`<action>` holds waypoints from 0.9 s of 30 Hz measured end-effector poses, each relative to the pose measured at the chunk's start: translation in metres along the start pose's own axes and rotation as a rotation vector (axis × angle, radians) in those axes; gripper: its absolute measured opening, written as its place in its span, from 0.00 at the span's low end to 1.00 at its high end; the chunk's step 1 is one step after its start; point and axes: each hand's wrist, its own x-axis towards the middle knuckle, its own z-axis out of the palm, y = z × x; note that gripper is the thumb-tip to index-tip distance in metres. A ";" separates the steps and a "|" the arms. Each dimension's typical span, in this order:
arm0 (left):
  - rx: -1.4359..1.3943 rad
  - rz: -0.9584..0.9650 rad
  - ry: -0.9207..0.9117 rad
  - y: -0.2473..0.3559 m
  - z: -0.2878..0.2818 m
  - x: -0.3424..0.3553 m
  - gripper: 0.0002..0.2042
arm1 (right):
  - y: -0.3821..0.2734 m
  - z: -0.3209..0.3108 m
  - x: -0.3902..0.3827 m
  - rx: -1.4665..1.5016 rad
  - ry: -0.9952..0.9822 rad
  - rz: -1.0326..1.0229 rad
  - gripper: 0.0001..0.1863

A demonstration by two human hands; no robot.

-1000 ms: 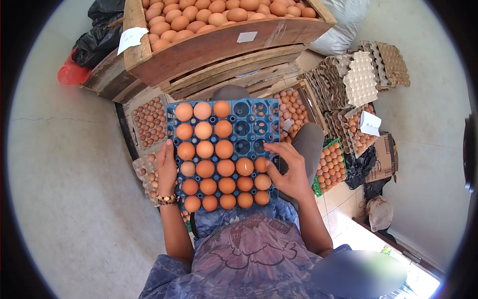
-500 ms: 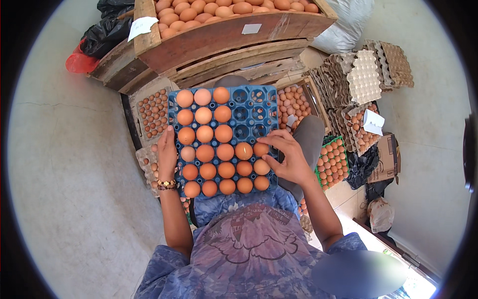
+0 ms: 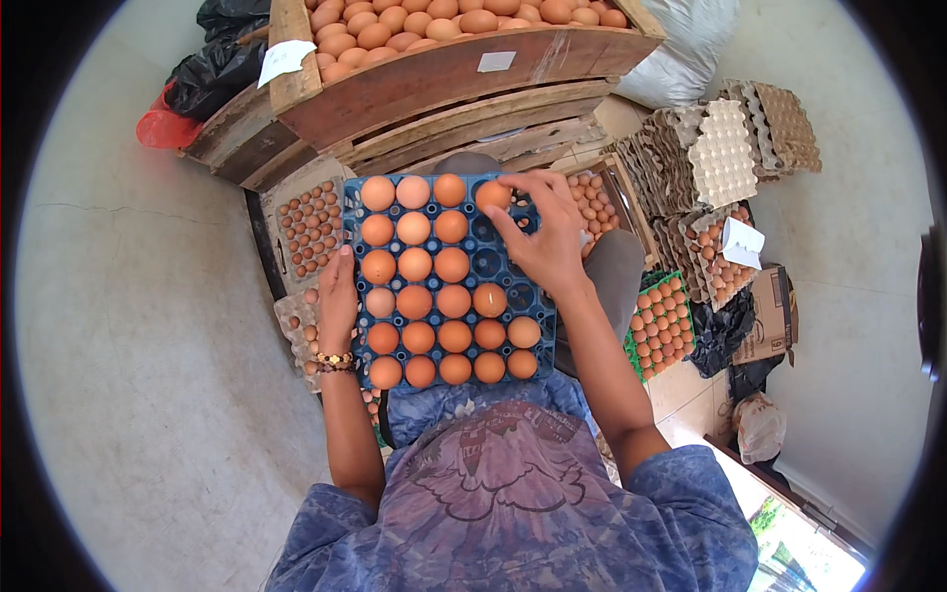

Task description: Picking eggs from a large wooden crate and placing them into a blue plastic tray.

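Observation:
A blue plastic egg tray [image 3: 486,264] rests on my lap, with brown eggs filling its left three columns and its two nearest rows. My left hand [image 3: 339,298] grips the tray's left edge, fingers passing beneath it. At the far side of the fourth column, my right hand [image 3: 548,233] pinches a brown egg [image 3: 492,194] between thumb and fingers, at or just above a cup. One egg with a pale mark [image 3: 489,300] sits in the fourth column, third row from me. Bare cups show around it, and my right hand hides some of the far right ones.
Ahead stands a large wooden crate [image 3: 434,81] heaped with eggs. Cardboard egg trays [image 3: 725,163] are stacked to the right, near a green tray of eggs [image 3: 659,326] and a cardboard box [image 3: 767,314]. More eggs in a tray [image 3: 308,225] lie at the left.
My right hand has lifted the egg from the right column, third row from me, and carried it to the far side of the fourth column. My left hand stays on the tray.

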 end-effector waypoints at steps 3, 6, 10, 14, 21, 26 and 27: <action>-0.048 0.026 0.005 0.006 0.003 -0.003 0.22 | 0.016 0.015 0.010 -0.120 -0.047 -0.050 0.16; -0.075 0.006 -0.012 -0.002 -0.004 0.000 0.22 | 0.023 0.022 0.013 -0.129 -0.122 -0.072 0.15; -0.098 0.009 0.039 0.003 0.003 -0.002 0.21 | 0.017 0.023 0.021 -0.074 -0.057 -0.135 0.14; -0.092 -0.004 -0.009 -0.001 -0.002 -0.001 0.21 | -0.003 0.029 0.033 -0.019 -0.217 -0.135 0.15; -0.078 0.003 0.006 0.012 0.003 -0.005 0.21 | 0.014 0.038 0.046 0.145 -0.469 -0.007 0.16; -0.093 -0.010 -0.003 0.006 0.001 -0.004 0.22 | 0.025 0.024 0.044 0.551 -0.343 0.225 0.15; -0.085 -0.022 -0.004 0.003 -0.001 -0.005 0.22 | 0.024 0.017 0.046 0.687 -0.261 0.245 0.15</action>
